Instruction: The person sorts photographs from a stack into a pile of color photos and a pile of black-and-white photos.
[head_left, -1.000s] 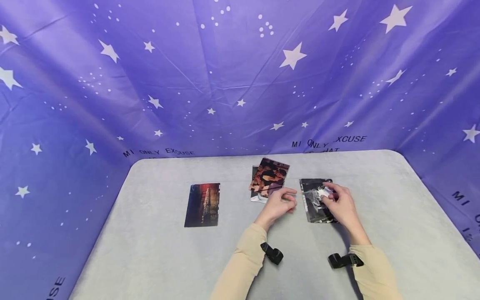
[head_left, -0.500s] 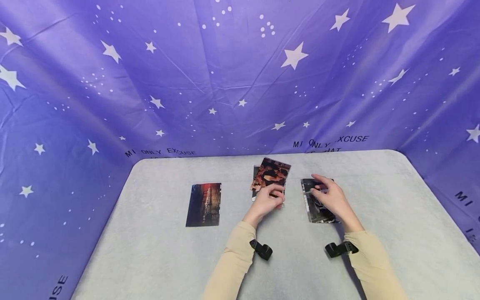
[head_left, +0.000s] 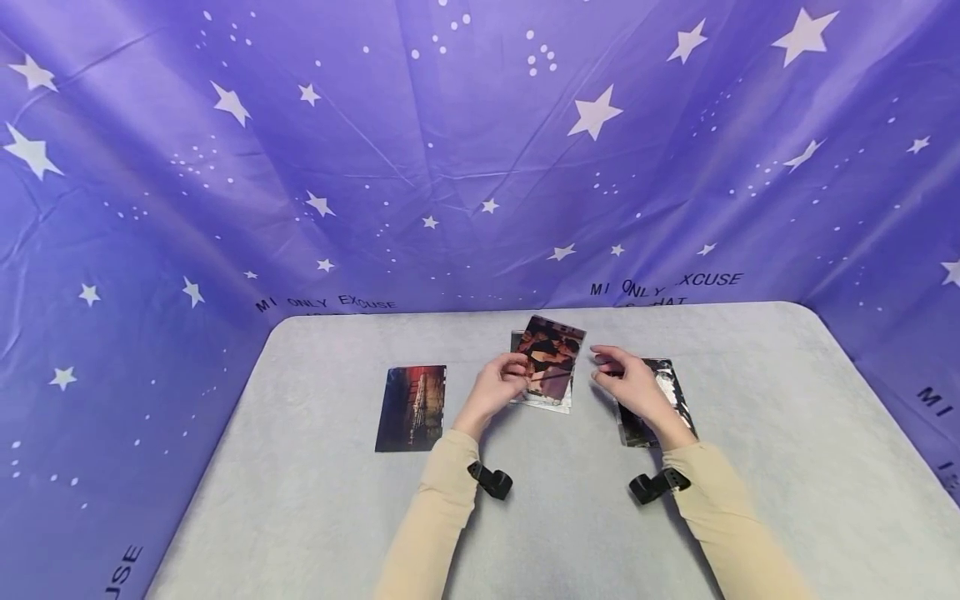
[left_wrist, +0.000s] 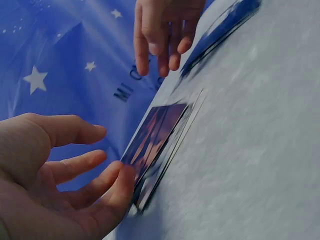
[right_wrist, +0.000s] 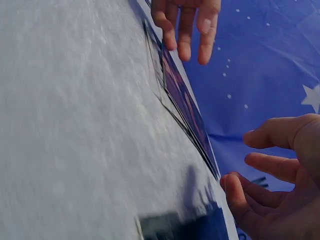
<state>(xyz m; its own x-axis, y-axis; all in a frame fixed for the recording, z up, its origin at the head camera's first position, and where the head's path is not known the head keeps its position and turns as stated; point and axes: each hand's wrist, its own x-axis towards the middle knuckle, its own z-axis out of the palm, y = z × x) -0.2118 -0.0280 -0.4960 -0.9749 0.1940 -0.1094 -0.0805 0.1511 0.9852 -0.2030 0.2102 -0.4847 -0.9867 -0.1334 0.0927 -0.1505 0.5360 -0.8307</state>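
Observation:
In the head view a small pile of photo prints (head_left: 555, 354) lies in the middle of the table, its top reddish-brown print turned askew over paler ones. My left hand (head_left: 493, 390) is at the pile's left edge with relaxed, bent fingers; whether it touches the prints I cannot tell. Between this pile and the dark pile of prints (head_left: 678, 396) on the right hovers my right hand (head_left: 632, 385), covering part of the dark pile. In the right wrist view its fingers (right_wrist: 270, 135) are spread around nothing. The left wrist view also shows loose left fingers (left_wrist: 75, 130).
A single dark print with a red top (head_left: 411, 408) lies on the left of the grey table (head_left: 300, 517). Behind the table hangs a purple star-patterned cloth (head_left: 450, 125). Each wrist wears a black camera on a strap, the left camera (head_left: 491, 482) and right camera (head_left: 658, 485).
Both hands have moved left. The right hand has come off the dark pile toward the middle one, and the left hand has passed from the middle pile's front to its left edge.

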